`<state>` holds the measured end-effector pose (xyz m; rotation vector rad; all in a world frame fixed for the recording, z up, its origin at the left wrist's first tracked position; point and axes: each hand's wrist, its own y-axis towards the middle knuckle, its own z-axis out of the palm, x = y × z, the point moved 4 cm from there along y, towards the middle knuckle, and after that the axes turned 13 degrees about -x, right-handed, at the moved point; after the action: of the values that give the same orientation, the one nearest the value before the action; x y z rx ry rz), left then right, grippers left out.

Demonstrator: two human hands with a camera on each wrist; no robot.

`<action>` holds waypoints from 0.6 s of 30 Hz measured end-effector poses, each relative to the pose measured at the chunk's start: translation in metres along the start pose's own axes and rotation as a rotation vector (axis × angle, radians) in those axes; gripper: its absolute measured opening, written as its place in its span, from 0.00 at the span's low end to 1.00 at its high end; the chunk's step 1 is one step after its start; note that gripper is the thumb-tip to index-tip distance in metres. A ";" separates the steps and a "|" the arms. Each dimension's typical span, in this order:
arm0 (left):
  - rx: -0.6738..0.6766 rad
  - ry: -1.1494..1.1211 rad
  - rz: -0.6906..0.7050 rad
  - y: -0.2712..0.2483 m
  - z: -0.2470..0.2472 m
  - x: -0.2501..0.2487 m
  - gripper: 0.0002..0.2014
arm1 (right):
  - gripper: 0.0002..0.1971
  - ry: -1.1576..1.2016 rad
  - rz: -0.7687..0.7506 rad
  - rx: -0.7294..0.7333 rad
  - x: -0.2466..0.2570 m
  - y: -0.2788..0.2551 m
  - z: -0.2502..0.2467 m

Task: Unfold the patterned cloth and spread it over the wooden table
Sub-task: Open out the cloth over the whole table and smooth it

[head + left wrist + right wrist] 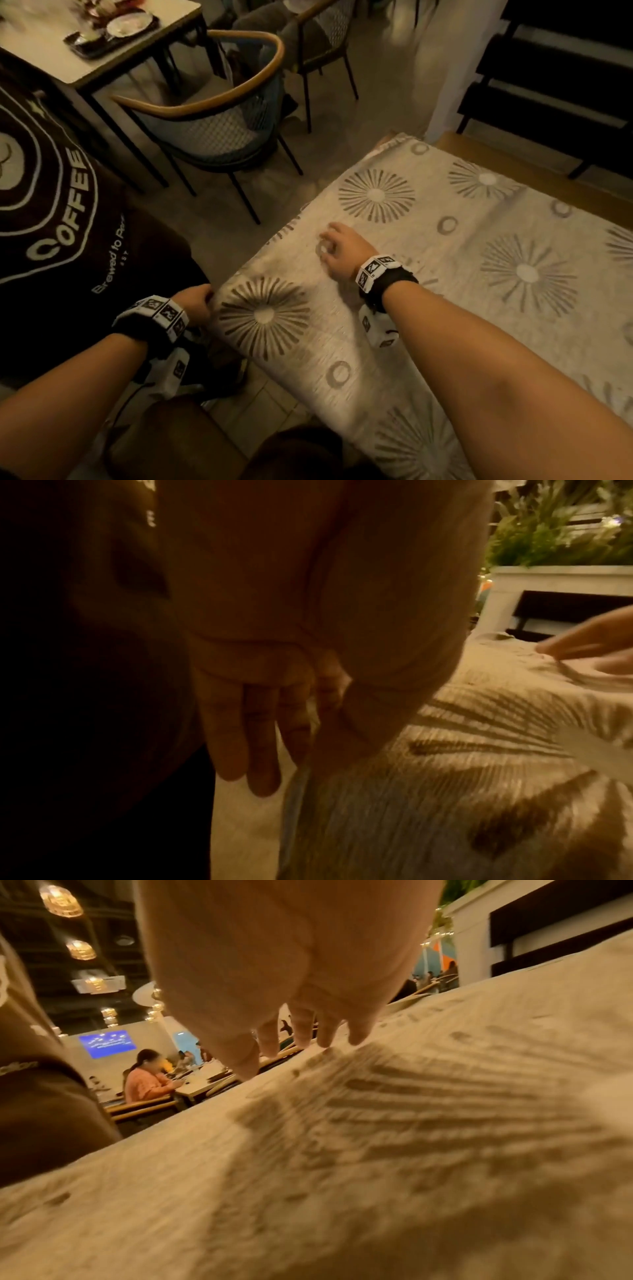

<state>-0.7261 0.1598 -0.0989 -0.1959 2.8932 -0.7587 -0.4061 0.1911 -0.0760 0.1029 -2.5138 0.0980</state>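
Fingers [327, 236] on patterned cloth [445, 240]; "COFFEE" across dark shirt [68, 205]

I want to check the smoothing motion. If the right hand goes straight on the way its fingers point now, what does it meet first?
Probably only more patterned cloth. The right hand points toward the cloth's left edge, and beyond that edge the floor looks free; depth is uncertain.
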 end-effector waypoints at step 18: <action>-0.054 -0.390 -0.152 0.005 0.024 0.022 0.09 | 0.34 -0.300 0.146 0.097 -0.030 0.003 -0.007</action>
<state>-0.7442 0.1489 -0.1242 -0.5139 2.5482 -0.5869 -0.3776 0.1967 -0.0882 -0.0299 -2.8144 0.2825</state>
